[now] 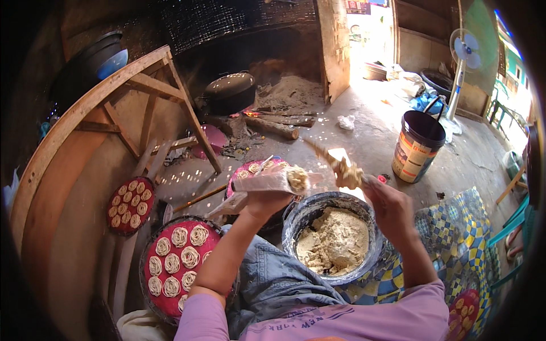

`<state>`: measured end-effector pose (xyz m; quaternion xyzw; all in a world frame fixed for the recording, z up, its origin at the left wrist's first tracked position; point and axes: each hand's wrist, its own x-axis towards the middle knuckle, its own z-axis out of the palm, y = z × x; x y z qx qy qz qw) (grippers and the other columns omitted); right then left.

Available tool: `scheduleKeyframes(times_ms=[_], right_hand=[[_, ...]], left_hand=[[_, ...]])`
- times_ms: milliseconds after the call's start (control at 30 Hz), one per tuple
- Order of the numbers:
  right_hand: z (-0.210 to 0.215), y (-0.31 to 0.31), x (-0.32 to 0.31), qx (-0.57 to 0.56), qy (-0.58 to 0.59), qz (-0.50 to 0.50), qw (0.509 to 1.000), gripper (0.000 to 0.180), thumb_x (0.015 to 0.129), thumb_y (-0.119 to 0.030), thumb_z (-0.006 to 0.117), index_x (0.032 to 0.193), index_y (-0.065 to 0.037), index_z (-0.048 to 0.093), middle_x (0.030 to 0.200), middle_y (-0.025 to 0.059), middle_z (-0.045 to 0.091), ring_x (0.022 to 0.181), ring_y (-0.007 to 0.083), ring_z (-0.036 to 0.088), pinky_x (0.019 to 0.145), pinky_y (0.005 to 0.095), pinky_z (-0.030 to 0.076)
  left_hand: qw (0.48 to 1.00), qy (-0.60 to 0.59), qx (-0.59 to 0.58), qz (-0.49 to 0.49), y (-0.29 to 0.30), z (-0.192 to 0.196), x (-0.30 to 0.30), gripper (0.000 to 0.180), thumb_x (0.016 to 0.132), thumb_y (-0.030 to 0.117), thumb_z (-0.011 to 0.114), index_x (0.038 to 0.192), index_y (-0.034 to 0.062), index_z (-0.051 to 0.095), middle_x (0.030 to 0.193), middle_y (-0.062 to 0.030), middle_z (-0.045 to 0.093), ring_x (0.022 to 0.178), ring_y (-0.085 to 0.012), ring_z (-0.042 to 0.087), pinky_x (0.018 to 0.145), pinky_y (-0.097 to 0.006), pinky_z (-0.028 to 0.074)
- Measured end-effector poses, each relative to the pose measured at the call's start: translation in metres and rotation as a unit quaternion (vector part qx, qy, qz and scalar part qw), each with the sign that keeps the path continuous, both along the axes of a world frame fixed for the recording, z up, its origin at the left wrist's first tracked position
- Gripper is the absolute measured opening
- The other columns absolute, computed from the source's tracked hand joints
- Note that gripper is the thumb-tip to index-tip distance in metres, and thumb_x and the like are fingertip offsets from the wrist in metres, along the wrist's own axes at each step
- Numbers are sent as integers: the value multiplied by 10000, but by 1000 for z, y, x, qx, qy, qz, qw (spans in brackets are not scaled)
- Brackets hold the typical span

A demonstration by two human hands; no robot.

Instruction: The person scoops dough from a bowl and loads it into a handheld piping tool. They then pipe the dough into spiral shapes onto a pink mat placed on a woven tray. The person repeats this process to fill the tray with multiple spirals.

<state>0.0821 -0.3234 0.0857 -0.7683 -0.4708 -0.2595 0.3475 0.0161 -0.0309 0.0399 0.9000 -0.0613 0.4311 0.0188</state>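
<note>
My left hand [265,204] is wrapped round a white tube-shaped press [264,182], tilted to the right, with pale dough [297,179] showing in its open end. My right hand [388,203], smeared by motion, grips a brown stick-like paddle [321,151] with a lump of dough [348,173] stuck to it. Below both hands stands a dark, flour-smeared tub [288,238] holding a mass of crumbly dough [335,238]. Partly hidden behind the press is a red tray [232,178] with coiled dough nests. Another red tray [164,233], bearing several nests, lies beside my left forearm.
A smaller red tray [116,189] of nests sits farther left by a wooden frame [153,85]. Ahead, a black pot [230,94] stands over burning logs [273,126]. A black bucket [418,146] and a fan [466,51] stand right; a patterned mat [455,227] covers floor nearby.
</note>
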Motion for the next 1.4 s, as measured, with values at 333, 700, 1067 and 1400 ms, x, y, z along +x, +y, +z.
scheduleKeyframes(times_ms=[333,700,1067,1400], right_hand=[[-105,34,-34,47,509,150,846,383,997,-74,443,1375,-11,454,711,16,516,611,87,487,552,236,408],[-100,35,-34,73,646,274,709,363,1033,-214,425,1381,-113,446,645,-3,462,471,65,381,398,227,314],[-137,49,-4,-135,371,170,903,619,1018,-427,361,1417,46,361,1453,261,378,1374,352,347,1103,421,302],[-122,107,-107,-36,862,483,-151,1044,770,-812,482,1486,-105,201,640,128,536,376,117,405,343,224,347]], left_hand=[[986,-47,138,86,3,2,14,75,763,185,621,784,130,575,744,-54,565,717,-244,587,663,-373,493],[985,15,124,119,12,-12,25,130,747,251,617,730,135,561,758,-37,585,759,-207,612,586,-361,516],[738,-84,-635,-210,42,52,-73,210,813,148,706,985,56,632,904,-67,644,713,-170,627,652,-302,524],[806,-176,-565,-5,31,-23,-184,314,884,167,640,1166,39,592,1106,-55,639,1056,-147,584,913,-309,468]])
